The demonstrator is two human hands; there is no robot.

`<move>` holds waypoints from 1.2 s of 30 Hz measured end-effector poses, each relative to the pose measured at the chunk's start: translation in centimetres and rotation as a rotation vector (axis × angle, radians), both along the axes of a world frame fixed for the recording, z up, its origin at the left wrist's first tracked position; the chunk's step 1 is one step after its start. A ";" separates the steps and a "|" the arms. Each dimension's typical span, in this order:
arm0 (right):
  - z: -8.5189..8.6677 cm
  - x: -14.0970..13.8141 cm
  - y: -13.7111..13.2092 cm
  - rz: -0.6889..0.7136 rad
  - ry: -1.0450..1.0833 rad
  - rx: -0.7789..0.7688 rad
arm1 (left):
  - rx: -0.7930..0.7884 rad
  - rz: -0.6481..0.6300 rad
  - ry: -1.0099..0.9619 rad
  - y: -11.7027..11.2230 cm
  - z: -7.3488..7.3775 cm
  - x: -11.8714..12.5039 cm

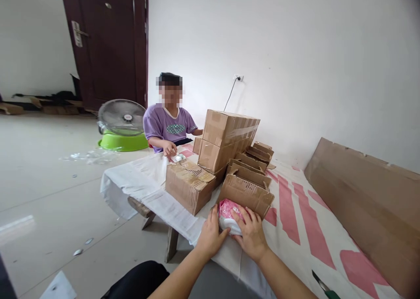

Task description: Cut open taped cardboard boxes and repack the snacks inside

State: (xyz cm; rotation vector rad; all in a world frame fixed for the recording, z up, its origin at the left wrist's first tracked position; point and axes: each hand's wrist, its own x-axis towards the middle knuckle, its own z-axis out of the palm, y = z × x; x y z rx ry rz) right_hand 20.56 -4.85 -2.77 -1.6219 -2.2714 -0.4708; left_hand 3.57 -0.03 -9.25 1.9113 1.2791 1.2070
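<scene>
A pink and white plastic-wrapped packet is held between my two hands at the near edge of the table. My left hand presses on its left side, thumb toward the front. My right hand curls over its right side and top. Right behind the packet stands an open cardboard box with its flaps up. What the packet is cannot be made out, and its far side is hidden by the box and my fingers.
A closed carton and stacked taped cartons stand left of the open boxes. Across the table sits a person in a purple shirt. A utility knife lies at the near right; a large cardboard sheet leans along the right.
</scene>
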 end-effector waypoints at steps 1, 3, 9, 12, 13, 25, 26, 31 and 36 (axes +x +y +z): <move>0.0 0.1 0.2 -0.006 -0.007 0.004 | 0.023 0.003 0.030 0.0 -0.2 0.1; 0.1 0.2 0.6 -0.016 -0.023 0.009 | 0.062 -0.005 0.091 -0.1 -0.6 0.2; 0.3 1.0 1.9 -0.049 -0.056 0.025 | 0.036 -0.037 0.279 -0.9 0.1 0.0; 0.2 1.5 2.9 -0.059 -0.087 0.031 | 0.012 -0.042 0.390 -1.6 1.1 0.1; 0.2 1.7 3.3 -0.070 -0.098 0.033 | 0.009 -0.040 0.423 -1.8 1.5 0.2; 1.2 1.4 8.2 -0.208 -0.109 -0.021 | 0.002 -0.124 0.576 -2.8 2.9 0.0; 1.3 1.1 8.4 -0.217 -0.097 -0.026 | -0.006 -0.132 0.578 -2.8 3.0 0.0; 1.8 0.0 9.1 -0.231 -0.074 -0.059 | -0.029 -0.160 0.551 -2.8 3.2 -0.2; 3.4 -2.6 10.0 -0.297 0.005 -0.175 | -0.042 -0.171 0.329 -2.8 3.4 -0.4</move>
